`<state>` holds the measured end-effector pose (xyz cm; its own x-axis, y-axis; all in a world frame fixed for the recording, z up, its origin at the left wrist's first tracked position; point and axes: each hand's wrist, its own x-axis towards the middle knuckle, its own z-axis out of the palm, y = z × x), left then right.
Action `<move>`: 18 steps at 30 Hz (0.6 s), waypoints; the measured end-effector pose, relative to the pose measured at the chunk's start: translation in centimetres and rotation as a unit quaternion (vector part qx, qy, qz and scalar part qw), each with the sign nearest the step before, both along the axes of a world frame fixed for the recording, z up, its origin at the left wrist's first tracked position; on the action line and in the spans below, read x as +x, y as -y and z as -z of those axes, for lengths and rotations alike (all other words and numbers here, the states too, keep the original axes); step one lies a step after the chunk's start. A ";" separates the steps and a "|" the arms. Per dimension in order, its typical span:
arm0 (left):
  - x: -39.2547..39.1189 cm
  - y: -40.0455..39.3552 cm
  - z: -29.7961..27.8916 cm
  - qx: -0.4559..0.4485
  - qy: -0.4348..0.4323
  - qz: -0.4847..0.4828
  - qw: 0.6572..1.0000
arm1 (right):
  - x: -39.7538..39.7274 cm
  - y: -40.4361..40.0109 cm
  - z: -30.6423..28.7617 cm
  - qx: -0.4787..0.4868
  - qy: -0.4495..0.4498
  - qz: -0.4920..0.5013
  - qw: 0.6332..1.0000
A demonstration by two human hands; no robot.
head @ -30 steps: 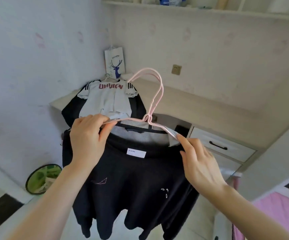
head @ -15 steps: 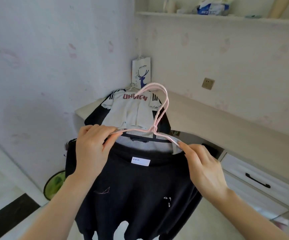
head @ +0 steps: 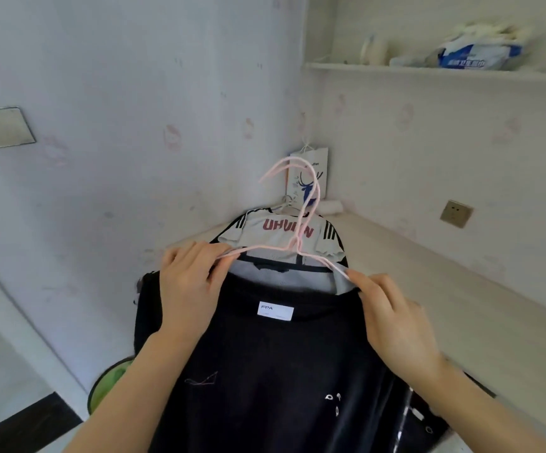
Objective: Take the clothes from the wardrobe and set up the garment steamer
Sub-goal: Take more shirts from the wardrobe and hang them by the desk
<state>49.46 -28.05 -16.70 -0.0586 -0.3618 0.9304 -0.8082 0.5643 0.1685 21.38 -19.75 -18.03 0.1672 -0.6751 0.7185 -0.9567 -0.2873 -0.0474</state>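
A black sweatshirt (head: pixel 275 371) with a white neck label hangs on a pink wire hanger (head: pixel 301 220) held up in front of me. My left hand (head: pixel 188 286) pinches the hanger's left shoulder together with the cloth. My right hand (head: pixel 392 318) pinches the right shoulder end. Behind it, a white and black shirt with red letters (head: pixel 284 232) hangs over the corner of a pale desk (head: pixel 428 282). No garment steamer is in view.
A paper bag with a blue deer (head: pixel 309 178) stands in the desk's corner. A wall shelf (head: pixel 428 71) at upper right carries a packet and other items. A wall socket (head: pixel 456 213) sits on the right wall. A green bin (head: pixel 108 384) stands on the floor at lower left.
The view has tilted up and swung left, so the shelf and left wall show more. Both hands keep the same grip on the hanger, which now sits lower in view.
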 end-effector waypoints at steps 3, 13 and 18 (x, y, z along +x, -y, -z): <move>-0.8 2.1 -0.1 0.007 0.002 -0.026 1.000 | -0.9 3.2 0.0 -0.009 0.015 -0.038 0.999; -3.0 11.3 -1.9 0.018 -0.015 -0.035 0.999 | -3.2 13.5 -2.1 -0.012 0.055 -0.046 0.997; -3.4 18.6 -4.0 0.001 -0.026 -0.019 0.999 | -3.1 19.7 -4.9 -0.070 0.090 -0.067 0.991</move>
